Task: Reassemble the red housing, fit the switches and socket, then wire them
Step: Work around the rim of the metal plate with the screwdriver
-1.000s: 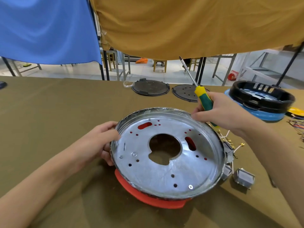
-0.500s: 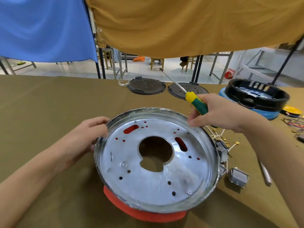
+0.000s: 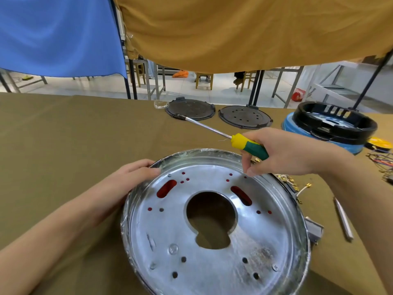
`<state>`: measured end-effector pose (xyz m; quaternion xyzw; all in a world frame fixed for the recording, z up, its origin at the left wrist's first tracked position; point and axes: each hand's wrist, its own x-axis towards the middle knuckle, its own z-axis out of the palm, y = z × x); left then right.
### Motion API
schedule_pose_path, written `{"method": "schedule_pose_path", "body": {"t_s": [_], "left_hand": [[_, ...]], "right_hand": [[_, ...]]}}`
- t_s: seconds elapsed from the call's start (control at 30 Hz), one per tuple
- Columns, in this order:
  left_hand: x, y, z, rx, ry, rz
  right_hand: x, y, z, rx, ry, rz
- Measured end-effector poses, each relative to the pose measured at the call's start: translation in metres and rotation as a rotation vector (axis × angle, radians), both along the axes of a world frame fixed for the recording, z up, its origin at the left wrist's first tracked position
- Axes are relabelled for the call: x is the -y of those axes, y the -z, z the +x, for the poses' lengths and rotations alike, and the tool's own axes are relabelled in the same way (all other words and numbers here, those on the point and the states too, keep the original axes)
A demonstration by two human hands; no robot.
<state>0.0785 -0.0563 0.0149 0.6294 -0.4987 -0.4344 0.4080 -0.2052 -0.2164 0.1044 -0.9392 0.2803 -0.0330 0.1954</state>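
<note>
Two hands are working over the olive-brown cloth-covered surface [image 3: 63, 135], and both are yours. Your left hand [image 3: 129, 177] is curling its fingers over the far-left rim of the round silver metal plate [image 3: 212, 237], gripping it, with the thumb lying on the plate's inner slope. Your right hand [image 3: 282, 154] is wrapping round the handle of the yellow-and-green screwdriver [image 3: 248, 146]; its steel shaft is pointing away to the far left, ending just at the edge of a dark round vented cover [image 3: 190, 109]. The forefinger of that hand is reaching down, its tip touching the plate near a small hole at the far-right part of the rim.

That plate is sitting on the red housing, whose colour is showing only through the two long slots [image 3: 167, 188] and the little holes; a keyhole-shaped opening [image 3: 211, 218] is lying at the centre. Clear film is clinging round the rim.

Just right of the plate, brass-tipped wire ends [image 3: 285, 179] are poking out, and a small grey metal box [image 3: 314, 231] is lying against the plate's right edge. A slim silver rod [image 3: 343, 220] is resting well apart to the right. A second dark round cover [image 3: 245, 119] is lying beside the first, and a black ring on a blue base [image 3: 331, 124] is standing at the far right, with coloured wires [image 3: 380, 160] near it.
</note>
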Motion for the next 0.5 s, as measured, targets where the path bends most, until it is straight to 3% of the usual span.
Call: {"method": "schedule_pose_path", "body": {"t_s": [0.5], "left_hand": [[0.031, 0.017, 0.007, 0.042, -0.229, 0.059]], "right_hand": [[-0.006, 0.006, 0.009, -0.096, 0.003, -0.078]]}}
